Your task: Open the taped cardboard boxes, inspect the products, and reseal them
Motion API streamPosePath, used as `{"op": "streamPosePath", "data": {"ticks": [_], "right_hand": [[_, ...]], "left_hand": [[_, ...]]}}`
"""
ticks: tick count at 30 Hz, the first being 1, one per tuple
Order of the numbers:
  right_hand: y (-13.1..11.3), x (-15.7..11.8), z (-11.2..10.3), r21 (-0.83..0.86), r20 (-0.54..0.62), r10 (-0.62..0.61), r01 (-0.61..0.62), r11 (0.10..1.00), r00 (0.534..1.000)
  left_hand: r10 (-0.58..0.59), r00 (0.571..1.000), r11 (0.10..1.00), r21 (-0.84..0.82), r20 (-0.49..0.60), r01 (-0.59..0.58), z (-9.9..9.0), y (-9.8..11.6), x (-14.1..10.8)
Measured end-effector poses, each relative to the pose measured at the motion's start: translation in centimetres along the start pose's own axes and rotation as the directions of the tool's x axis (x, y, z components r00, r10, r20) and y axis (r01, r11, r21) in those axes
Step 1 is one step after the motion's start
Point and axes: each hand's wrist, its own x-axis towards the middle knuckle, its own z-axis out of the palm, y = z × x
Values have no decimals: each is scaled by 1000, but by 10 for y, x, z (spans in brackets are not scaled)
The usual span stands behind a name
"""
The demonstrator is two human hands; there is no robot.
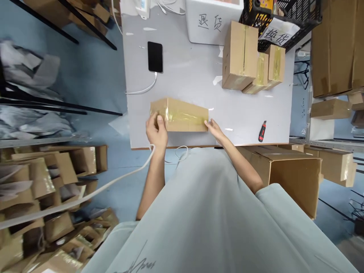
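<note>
A long cardboard box [186, 115] with clear yellowish tape along it is at the front edge of the white table [187, 76]. My left hand [157, 131] grips its left end, fingers curled against the cardboard. At the right end, my right hand [214, 129] pinches the box's lower corner between thumb and fingers. Behind the box lies a black phone [155, 57] with a white cable plugged into it. To the right, a red and black box cutter [262, 131] rests near the table's front edge.
Three taped boxes stand at the back right, the largest [240, 55] on the left. Behind them are a white bin [214, 22] and a black crate [305, 19]. A large open carton [294, 174] stands below the table's right side. Many opened cartons [65, 167] fill the lower left.
</note>
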Motion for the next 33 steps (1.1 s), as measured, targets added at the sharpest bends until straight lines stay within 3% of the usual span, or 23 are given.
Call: {"op": "streamPosePath", "data": {"ticks": [3, 7, 11, 14, 17, 20, 23, 25, 26, 29, 31, 33], "right_hand": [[1, 12, -13, 96, 191, -45, 27, 995, 981], [2, 4, -59, 163, 235, -226, 191, 968, 945], [17, -3, -99, 127, 249, -260, 235, 964, 933], [34, 2, -115, 39, 244, -168, 163, 986, 955], [44, 23, -146, 26, 136, -82, 80, 997, 987], [38, 68, -214, 52, -147, -98, 106, 993, 984], [17, 131, -301, 10, -466, -149, 174, 985, 872], [-2, 172, -347, -62, -599, -165, 159, 985, 784], [-10, 190, -363, -90, -625, -170, 146, 985, 762], [-25, 225, -379, -154, -568, -233, 175, 972, 789], [-23, 231, -379, -184, -531, -278, 212, 960, 801], [-14, 230, -382, -229, -523, -339, 254, 940, 782]], "left_hand": [[-39, 999, 999, 17, -4, 39, 3, 14, -1], [-93, 993, 996, 11, 69, 93, 17, 28, -10], [-178, 971, 984, 54, 157, 172, 52, 33, -23], [-266, 946, 951, 213, 186, 226, 89, 41, -37], [-111, 991, 945, 318, 79, 81, 129, 60, -36], [39, 998, 968, 245, 57, -52, 180, 94, -3], [31, 995, 997, 63, 98, -37, 245, 141, 48], [-23, 973, 998, -60, 230, 37, 286, 170, 78], [-38, 949, 992, -99, 314, 72, 304, 181, 88], [-13, 916, 986, -145, 401, 77, 339, 201, 103], [-10, 927, 989, -134, 375, 65, 350, 203, 103], [-27, 930, 991, -113, 366, 74, 358, 202, 100]]}}
